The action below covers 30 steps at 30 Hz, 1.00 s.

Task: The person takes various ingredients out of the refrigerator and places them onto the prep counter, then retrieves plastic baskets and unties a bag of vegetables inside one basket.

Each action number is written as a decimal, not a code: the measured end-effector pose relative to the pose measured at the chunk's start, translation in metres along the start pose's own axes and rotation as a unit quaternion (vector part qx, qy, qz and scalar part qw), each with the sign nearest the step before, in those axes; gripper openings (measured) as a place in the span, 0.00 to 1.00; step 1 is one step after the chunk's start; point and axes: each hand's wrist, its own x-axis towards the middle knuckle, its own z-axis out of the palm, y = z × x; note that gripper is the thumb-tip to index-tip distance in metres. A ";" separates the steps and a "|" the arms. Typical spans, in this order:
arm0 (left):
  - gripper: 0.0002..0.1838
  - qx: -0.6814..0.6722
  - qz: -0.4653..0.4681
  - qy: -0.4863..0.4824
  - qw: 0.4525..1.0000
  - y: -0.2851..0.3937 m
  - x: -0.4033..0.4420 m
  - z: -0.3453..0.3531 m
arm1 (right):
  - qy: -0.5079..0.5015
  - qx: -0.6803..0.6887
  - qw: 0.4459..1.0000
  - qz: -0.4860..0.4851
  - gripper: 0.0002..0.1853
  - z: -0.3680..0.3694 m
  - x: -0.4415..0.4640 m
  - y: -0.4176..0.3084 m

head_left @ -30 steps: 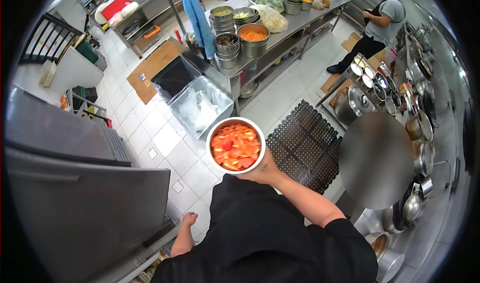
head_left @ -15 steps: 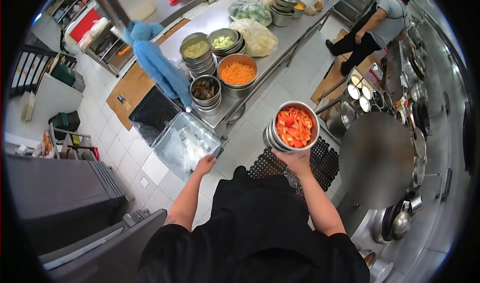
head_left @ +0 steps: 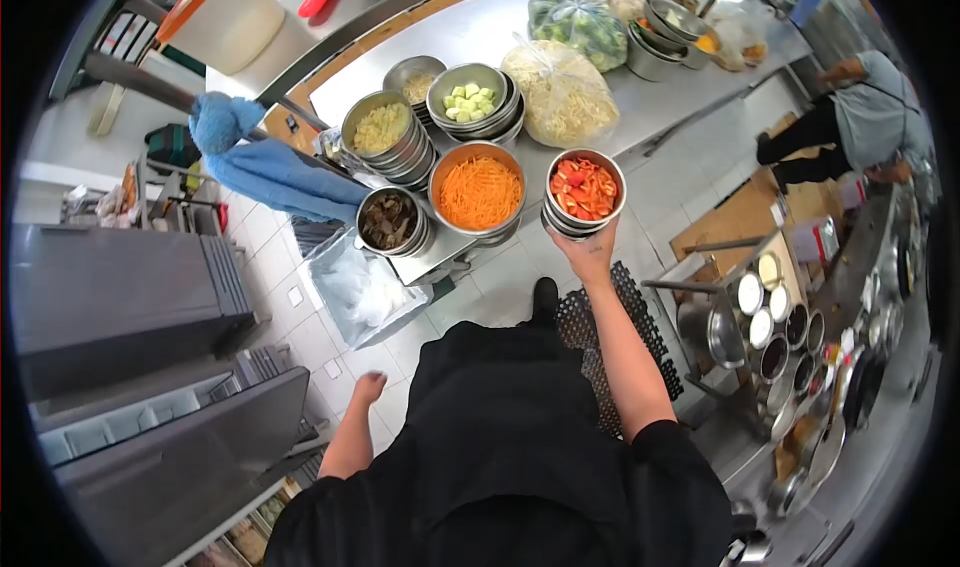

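My right hand grips from below a stack of steel bowls, held off the edge of the steel table. Cut red pieces, tomato or pepper, fill the top bowl. Left of it on the table stands a bowl of shredded carrot, with a bowl of dark sliced pieces beside that. Behind are bowls of pale chopped pieces and light green chunks. My left hand hangs low over the floor, fingers curled, with nothing visible in it.
A lined bin stands by the table corner, below a blue cloth on a rail. Bagged food lies on the steel table. A co-worker stands at the right, beyond a rack of containers. A fridge door stands open at lower left.
My right hand and the bowl stack are closer to the table and the carrot bowl. The left hand has drawn back from the bin. My view has shifted toward the table.
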 end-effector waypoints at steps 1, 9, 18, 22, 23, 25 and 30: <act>0.23 -0.051 -0.064 -0.016 0.996 -0.007 -0.033 0.001 | -0.010 0.008 1.000 0.007 0.51 0.000 0.016 0.010; 0.22 -0.318 -0.242 0.000 0.917 0.087 -0.191 0.067 | -0.086 -0.064 0.994 -0.030 0.56 0.008 0.094 0.092; 0.21 -0.395 -0.138 -0.027 0.908 0.186 -0.199 0.145 | -0.108 -0.128 0.985 -0.033 0.55 0.033 0.091 0.180; 0.26 -0.331 -0.134 0.095 0.929 0.127 -0.194 0.207 | -0.145 -0.260 0.940 -0.164 0.49 0.032 0.110 0.167; 0.25 -0.338 -0.140 0.127 0.922 0.120 -0.198 0.209 | -0.109 -0.301 0.929 -0.185 0.50 0.036 0.108 0.153; 0.25 -0.373 -0.163 0.153 0.901 0.106 -0.207 0.212 | -0.125 -0.241 0.945 -0.180 0.61 0.040 0.110 0.146; 0.25 -0.433 -0.203 0.201 0.855 0.047 -0.242 0.266 | -0.144 -0.150 0.954 -0.215 0.47 0.047 0.108 0.124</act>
